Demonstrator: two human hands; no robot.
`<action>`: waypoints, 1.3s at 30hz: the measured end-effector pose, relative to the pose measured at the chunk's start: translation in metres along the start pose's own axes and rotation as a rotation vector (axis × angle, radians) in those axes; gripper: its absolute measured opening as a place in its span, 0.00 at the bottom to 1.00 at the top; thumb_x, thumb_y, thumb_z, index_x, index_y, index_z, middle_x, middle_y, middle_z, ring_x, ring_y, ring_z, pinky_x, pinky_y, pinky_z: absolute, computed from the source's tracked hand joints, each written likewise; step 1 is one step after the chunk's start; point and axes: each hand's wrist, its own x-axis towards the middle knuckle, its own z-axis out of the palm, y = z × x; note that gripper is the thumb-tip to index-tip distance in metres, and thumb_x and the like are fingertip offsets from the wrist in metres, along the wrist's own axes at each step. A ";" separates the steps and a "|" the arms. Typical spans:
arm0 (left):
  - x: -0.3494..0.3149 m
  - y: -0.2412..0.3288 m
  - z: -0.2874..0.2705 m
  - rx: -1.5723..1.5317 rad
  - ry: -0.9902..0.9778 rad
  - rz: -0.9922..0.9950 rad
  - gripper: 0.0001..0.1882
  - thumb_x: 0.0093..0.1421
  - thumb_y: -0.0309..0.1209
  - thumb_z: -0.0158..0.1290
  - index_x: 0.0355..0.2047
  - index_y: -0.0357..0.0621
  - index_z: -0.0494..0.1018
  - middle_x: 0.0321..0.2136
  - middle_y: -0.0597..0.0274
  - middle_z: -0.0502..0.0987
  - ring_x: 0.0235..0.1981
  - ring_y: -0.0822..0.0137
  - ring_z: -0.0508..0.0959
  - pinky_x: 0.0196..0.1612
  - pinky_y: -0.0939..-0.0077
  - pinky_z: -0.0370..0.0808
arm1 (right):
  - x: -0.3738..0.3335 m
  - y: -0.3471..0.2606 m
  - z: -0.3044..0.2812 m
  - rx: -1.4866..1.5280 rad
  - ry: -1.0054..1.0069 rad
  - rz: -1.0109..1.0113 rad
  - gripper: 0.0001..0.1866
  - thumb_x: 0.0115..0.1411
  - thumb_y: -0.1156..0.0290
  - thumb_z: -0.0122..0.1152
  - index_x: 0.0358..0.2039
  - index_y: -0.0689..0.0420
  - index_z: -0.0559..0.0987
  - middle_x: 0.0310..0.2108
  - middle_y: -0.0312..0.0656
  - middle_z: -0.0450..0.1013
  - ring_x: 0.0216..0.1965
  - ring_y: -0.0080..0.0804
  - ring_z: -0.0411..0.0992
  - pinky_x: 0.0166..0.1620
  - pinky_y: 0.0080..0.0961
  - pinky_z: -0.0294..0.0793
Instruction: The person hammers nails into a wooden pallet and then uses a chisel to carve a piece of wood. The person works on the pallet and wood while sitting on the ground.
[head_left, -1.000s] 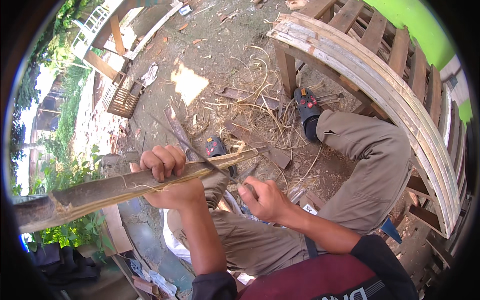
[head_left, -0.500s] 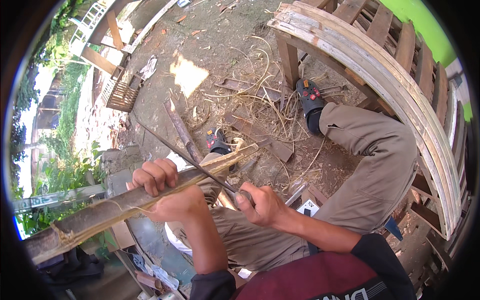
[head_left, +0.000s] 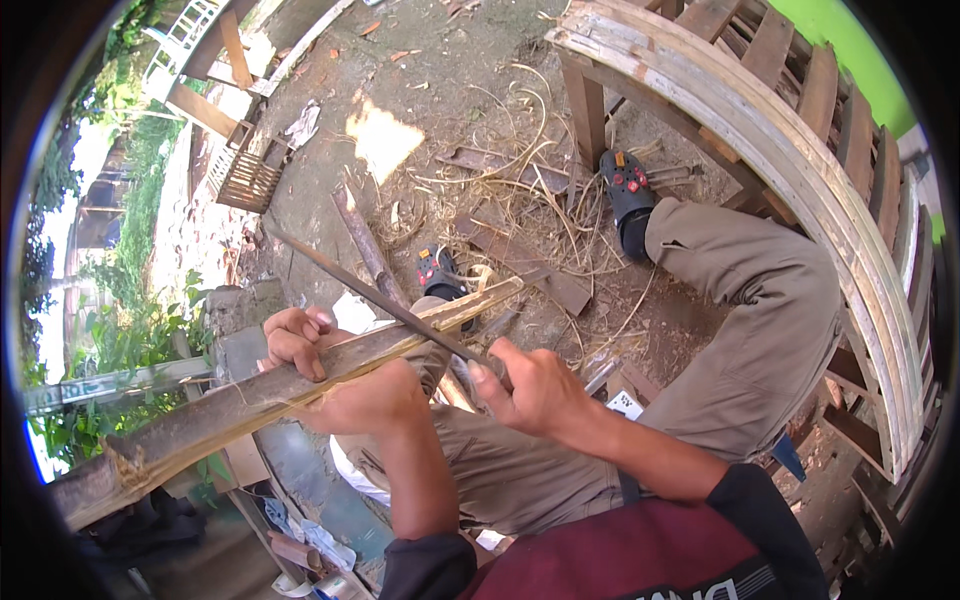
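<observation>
A long split piece of bamboo (head_left: 195, 420), dark on its outer face and pale along its cut edge, slants from the lower left up toward the middle. My left hand (head_left: 365, 396) is wrapped round it from beneath, fingers curled over the top side. In my closed right hand (head_left: 535, 388) is the handle of a long, narrow knife (head_left: 350, 283). Its dark blade points to the upper left and lies across the bamboo close to the far end, just right of my left hand. The handle is mostly hidden by my fingers.
Pale shavings and strips (head_left: 520, 180) litter the dirt floor between my feet, with a wooden board (head_left: 535, 268) and a stick (head_left: 365, 240) among them. A slatted wooden bench (head_left: 740, 105) curves along the right. A brown plastic crate (head_left: 250, 178) sits at the far left.
The knife has slid slightly up and right along the bamboo, its blade turned a little. My left fingers have loosened and shifted on the bamboo. The view has shifted slightly.
</observation>
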 end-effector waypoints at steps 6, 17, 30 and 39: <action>-0.012 0.002 0.010 0.205 -0.113 0.189 0.19 0.72 0.41 0.31 0.23 0.51 0.52 0.29 0.62 0.57 0.37 0.66 0.61 0.46 0.67 0.61 | 0.006 0.004 -0.004 -0.074 0.054 0.022 0.23 0.68 0.54 0.54 0.27 0.63 0.71 0.12 0.57 0.70 0.19 0.62 0.75 0.25 0.54 0.74; -0.002 -0.004 -0.003 0.038 -0.026 0.003 0.18 0.71 0.42 0.35 0.24 0.51 0.54 0.31 0.61 0.59 0.38 0.66 0.62 0.45 0.71 0.62 | -0.001 -0.001 -0.009 -0.085 -0.008 -0.050 0.22 0.67 0.54 0.55 0.28 0.63 0.70 0.12 0.56 0.71 0.17 0.60 0.75 0.25 0.52 0.76; -0.006 -0.002 0.000 0.029 -0.001 0.066 0.15 0.68 0.38 0.36 0.23 0.51 0.54 0.28 0.63 0.58 0.36 0.67 0.61 0.43 0.71 0.63 | 0.025 0.044 -0.007 -0.147 -0.006 0.124 0.25 0.68 0.50 0.54 0.28 0.63 0.72 0.12 0.58 0.69 0.17 0.60 0.74 0.24 0.53 0.72; -0.003 -0.001 -0.010 -0.045 0.008 -0.027 0.18 0.71 0.38 0.31 0.22 0.52 0.53 0.29 0.62 0.59 0.35 0.68 0.60 0.46 0.70 0.62 | 0.030 0.055 0.000 -0.149 0.012 0.107 0.24 0.69 0.53 0.53 0.26 0.63 0.74 0.11 0.54 0.68 0.16 0.57 0.74 0.23 0.48 0.72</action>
